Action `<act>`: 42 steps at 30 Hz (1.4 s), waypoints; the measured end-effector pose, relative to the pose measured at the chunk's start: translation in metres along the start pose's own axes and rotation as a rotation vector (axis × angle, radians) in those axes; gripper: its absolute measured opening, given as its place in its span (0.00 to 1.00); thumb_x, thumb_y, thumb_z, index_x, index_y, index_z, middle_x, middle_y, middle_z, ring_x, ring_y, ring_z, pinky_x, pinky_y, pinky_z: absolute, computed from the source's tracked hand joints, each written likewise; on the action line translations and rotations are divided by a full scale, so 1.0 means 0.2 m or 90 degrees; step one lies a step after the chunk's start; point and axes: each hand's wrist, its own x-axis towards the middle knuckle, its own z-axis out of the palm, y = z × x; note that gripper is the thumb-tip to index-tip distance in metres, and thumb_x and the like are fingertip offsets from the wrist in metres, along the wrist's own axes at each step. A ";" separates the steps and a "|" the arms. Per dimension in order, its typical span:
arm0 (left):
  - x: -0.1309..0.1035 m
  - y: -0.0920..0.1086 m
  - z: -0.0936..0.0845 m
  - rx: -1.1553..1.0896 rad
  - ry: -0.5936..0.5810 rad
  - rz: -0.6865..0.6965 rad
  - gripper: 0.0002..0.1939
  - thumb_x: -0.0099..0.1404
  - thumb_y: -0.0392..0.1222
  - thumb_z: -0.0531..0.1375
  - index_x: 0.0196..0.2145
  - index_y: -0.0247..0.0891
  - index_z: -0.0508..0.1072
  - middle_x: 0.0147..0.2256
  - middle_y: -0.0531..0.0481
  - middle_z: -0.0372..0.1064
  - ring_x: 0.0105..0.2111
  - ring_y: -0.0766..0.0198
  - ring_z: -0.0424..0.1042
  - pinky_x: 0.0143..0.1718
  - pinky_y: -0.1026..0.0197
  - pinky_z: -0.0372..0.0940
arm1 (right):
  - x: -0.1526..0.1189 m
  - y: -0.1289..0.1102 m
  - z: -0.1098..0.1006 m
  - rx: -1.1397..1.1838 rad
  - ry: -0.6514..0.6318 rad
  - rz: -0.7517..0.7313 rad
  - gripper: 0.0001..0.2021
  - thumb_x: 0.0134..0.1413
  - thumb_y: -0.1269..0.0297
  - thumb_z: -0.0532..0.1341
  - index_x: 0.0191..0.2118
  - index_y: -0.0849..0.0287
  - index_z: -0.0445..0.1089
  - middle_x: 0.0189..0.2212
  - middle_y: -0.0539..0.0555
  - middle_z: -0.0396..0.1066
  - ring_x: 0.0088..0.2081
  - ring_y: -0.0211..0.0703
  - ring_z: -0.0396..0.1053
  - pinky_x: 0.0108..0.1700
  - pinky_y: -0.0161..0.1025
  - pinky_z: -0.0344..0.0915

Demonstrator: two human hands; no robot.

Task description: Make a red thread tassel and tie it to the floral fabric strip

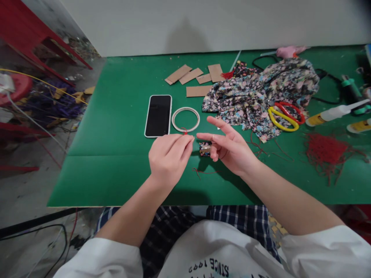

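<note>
Red thread (184, 132) shows as a small tangle at the fingertips of the left hand (168, 156), overlapping the near edge of a white ring (198, 120). Hands meet near mid-bench, almost touching. Left: closed, back turned up, thumb and forefinger apparently pinching the thread; the pinch point is too small to read exactly. Right hand (232, 150): two digits stretched toward the left and parted, the rest curled beside a small floral-covered roll (205, 148); cannot tell whether those fingers grip it or merely touch it. Layout on the green bench (121, 127), clock read from the gap between the hands: ring at 11, phone (158, 116) at 10, cardboard pieces (198, 91) at 12, floral cloth (255, 90) at 2, scissors (272, 119) resting by the cloth between 2 and 3, red thread heap (326, 150) at 3, loose strand (196, 170) at 6. Step in hand, as judged: fine two-handed handling of the thread, one side anchoring, the other free to take hold. Next move would call for a steady left pinch, a precise right fingertip grip on the strand, light even tension, and the roll kept out of the thread's path.
</note>
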 end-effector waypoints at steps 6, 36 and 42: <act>0.00 0.00 0.00 -0.027 -0.004 -0.034 0.05 0.57 0.32 0.61 0.33 0.37 0.73 0.30 0.50 0.73 0.31 0.65 0.71 0.34 0.63 0.66 | 0.00 0.02 0.00 -0.030 0.027 -0.017 0.21 0.47 0.61 0.64 0.49 0.50 0.64 0.38 0.50 0.74 0.23 0.30 0.68 0.23 0.28 0.66; 0.05 -0.02 -0.02 -0.373 -0.253 -0.208 0.03 0.58 0.37 0.61 0.31 0.38 0.75 0.31 0.52 0.74 0.32 0.68 0.72 0.36 0.66 0.67 | 0.05 -0.08 -0.18 -0.619 0.247 -0.356 0.16 0.56 0.58 0.54 0.49 0.52 0.68 0.49 0.54 0.68 0.52 0.46 0.63 0.55 0.49 0.59; 0.05 -0.02 -0.02 -0.400 -0.270 -0.100 0.03 0.58 0.38 0.61 0.30 0.38 0.75 0.32 0.49 0.74 0.34 0.67 0.72 0.38 0.64 0.67 | 0.01 -0.04 -0.06 -0.326 -0.075 -0.059 0.14 0.52 0.53 0.58 0.39 0.55 0.74 0.36 0.52 0.75 0.38 0.41 0.72 0.43 0.40 0.68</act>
